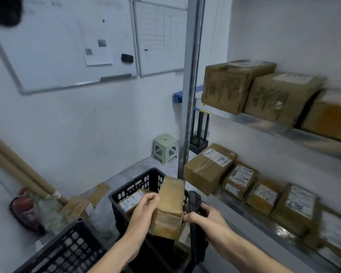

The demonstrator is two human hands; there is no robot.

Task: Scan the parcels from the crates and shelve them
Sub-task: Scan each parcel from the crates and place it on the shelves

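parcel up between both hands, scanner at its right edge

head view: left hand grips a small taped cardboard parcel from its left side, fingers curled over the top left edge, thumb side hidden. the parcel is lifted above the black crate, tilted, its long axis running away from the person, up toward the shelf post. no label shows on the face turned to the camera.

right hand is wrapped around a black handheld scanner, fingers closed on its body, a strap hanging down below. the scanner head sits just beside the parcel's right edge, nearly touching; cannot tell which way its window faces.

another labelled parcel lies in the crate under the left hand. a second black crate is nearer, lower left.

lower shelf lies to the right, carrying a row of labelled boxes; upper shelf holds larger cartons. frame is motion-blurred on the right.

judgement: scan step in hand. the parcel probably needs turning so its label meets the scanner. the shelf is on the right, so the left hand would have to carry across.
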